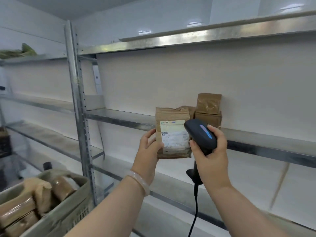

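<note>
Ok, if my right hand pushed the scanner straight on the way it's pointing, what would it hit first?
Most likely the brown paper package held by the left hand: the barcode scanner in the right hand noses toward its white label. The gap between them is hard to judge.

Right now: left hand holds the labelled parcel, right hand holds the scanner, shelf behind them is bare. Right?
No. The head view shows the shelf is not bare: brown packets sit stacked on it. Left hand holds the labelled parcel, right hand holds the scanner.
</note>
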Demonstrator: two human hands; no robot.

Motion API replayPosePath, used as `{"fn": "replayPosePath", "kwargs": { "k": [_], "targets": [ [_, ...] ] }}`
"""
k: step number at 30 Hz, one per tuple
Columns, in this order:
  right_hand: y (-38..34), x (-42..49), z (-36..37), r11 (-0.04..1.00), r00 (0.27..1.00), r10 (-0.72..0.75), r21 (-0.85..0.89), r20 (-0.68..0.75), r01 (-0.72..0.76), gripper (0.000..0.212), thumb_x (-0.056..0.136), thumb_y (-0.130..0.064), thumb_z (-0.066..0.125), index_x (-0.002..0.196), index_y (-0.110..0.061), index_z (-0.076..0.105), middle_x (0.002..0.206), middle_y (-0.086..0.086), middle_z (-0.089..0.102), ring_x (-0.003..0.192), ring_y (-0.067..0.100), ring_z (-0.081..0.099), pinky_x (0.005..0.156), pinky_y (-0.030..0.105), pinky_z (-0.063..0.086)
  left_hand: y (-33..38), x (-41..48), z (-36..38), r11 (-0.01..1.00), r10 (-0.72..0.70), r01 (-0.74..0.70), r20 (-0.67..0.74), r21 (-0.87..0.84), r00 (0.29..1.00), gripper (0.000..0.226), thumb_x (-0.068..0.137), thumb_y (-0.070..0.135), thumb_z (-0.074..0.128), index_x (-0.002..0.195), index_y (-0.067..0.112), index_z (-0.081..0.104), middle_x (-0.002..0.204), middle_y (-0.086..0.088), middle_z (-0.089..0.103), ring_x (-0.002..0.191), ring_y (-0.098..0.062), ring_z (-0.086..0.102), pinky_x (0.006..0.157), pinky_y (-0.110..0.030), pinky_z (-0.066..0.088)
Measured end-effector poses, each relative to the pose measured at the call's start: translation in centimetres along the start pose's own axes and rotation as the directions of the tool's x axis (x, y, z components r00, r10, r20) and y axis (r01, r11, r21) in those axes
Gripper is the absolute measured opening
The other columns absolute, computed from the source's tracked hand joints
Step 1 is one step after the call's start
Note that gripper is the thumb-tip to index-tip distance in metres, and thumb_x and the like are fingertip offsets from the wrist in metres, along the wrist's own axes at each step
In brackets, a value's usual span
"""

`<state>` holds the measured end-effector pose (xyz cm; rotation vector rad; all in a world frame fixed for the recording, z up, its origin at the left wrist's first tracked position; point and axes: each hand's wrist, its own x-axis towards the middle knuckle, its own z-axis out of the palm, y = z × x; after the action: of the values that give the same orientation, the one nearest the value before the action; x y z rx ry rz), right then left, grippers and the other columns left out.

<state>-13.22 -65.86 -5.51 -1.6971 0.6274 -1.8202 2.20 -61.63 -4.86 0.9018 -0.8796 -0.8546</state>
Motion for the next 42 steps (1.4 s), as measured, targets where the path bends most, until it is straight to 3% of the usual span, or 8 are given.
{"fn": "replayPosePath", "kwargs": {
  "k": [5,11,20,27,31,36,38,42],
  "targets": [
    [0.1,-5.4,7.4,0.996,0.988,0.051,0.067,0.143,-0.061,0.056,0.083,-0.003,0.074,0.126,-0.028,0.046,0.118,-0.026,0.053,0.108,-0.010,0.053,0.081,0.004,0.044,0.8,-3.0,-9.8,0.997,-0.079,0.079,-0.116,-0.002,0.990,0.065,0.095,-0.005,0.049,0.149,0.029,0.037,0.132,-0.006,0.065,0.116,-0.024,0.064,0.096,-0.041,0.054],
    [0.7,-11.7,15.3,0.970,0.944,0.161,0.133,0.288,-0.206,0.056,0.083,-0.005,0.074,0.125,-0.030,0.047,0.114,-0.029,0.056,0.110,-0.005,0.055,0.085,0.007,0.046,0.7,-6.7,-20.5,0.988,-0.138,0.149,-0.236,0.028,0.962,0.059,0.092,-0.002,0.048,0.144,0.028,0.050,0.128,-0.004,0.069,0.125,-0.030,0.060,0.107,-0.050,0.048],
    [3.3,-17.6,22.4,0.926,0.840,0.277,0.103,0.466,-0.363,0.055,0.082,-0.005,0.075,0.113,-0.042,0.051,0.107,-0.021,0.065,0.100,0.003,0.063,0.083,0.013,0.048,-0.6,-10.7,-29.9,0.964,-0.261,0.211,-0.426,-0.160,0.866,0.043,0.096,0.006,0.060,0.134,0.026,0.053,0.106,-0.007,0.077,0.097,-0.026,0.074,0.078,-0.044,0.060],
    [6.6,-18.0,25.4,0.872,0.728,0.378,0.045,0.571,-0.488,0.055,0.084,-0.010,0.075,0.114,-0.050,0.052,0.111,-0.009,0.065,0.090,0.027,0.070,0.077,0.048,0.059,-1.4,-10.7,-34.2,0.958,-0.287,0.254,-0.496,-0.133,0.820,0.038,0.098,0.007,0.055,0.131,0.025,0.055,0.102,-0.005,0.078,0.085,-0.022,0.077,0.070,-0.044,0.060],
    [9.6,-16.8,26.5,0.875,0.612,0.350,-0.015,0.709,-0.484,0.056,0.083,-0.009,0.075,0.113,-0.051,0.052,0.109,0.002,0.065,0.080,0.030,0.069,0.063,0.041,0.059,-2.2,-9.3,-37.0,0.958,-0.278,0.258,-0.602,-0.122,0.749,0.038,0.098,0.006,0.056,0.131,0.024,0.057,0.107,-0.005,0.077,0.090,-0.023,0.075,0.078,-0.047,0.060],
    [13.5,-13.6,28.1,0.941,0.473,0.266,-0.119,0.840,-0.317,0.059,0.078,-0.015,0.081,0.115,-0.050,0.051,0.104,-0.021,0.065,0.077,0.005,0.066,0.073,0.023,0.053,-3.3,-6.1,-39.6,0.962,-0.237,0.267,-0.690,-0.065,0.684,0.035,0.097,0.008,0.058,0.127,0.027,0.060,0.110,-0.003,0.075,0.089,-0.017,0.071,0.065,-0.033,0.057],
    [14.7,-12.0,28.8,0.956,0.439,0.222,-0.106,0.870,-0.274,0.060,0.077,-0.014,0.081,0.116,-0.048,0.052,0.108,-0.022,0.063,0.087,0.001,0.064,0.074,0.012,0.048,-3.9,-4.6,-40.3,0.960,-0.229,0.277,-0.707,-0.048,0.669,0.038,0.097,0.009,0.058,0.128,0.030,0.059,0.114,-0.002,0.074,0.094,-0.017,0.070,0.062,-0.031,0.057],
    [17.0,-9.3,30.3,0.966,0.389,0.156,-0.059,0.908,-0.251,0.059,0.077,-0.010,0.081,0.117,-0.042,0.052,0.109,-0.032,0.060,0.102,0.000,0.061,0.080,0.010,0.047,-5.8,-2.3,-41.3,0.966,-0.209,0.254,-0.734,-0.051,0.647,0.048,0.095,0.009,0.058,0.138,0.030,0.056,0.120,-0.002,0.073,0.106,-0.024,0.065,0.080,-0.041,0.054]
  ]
}}
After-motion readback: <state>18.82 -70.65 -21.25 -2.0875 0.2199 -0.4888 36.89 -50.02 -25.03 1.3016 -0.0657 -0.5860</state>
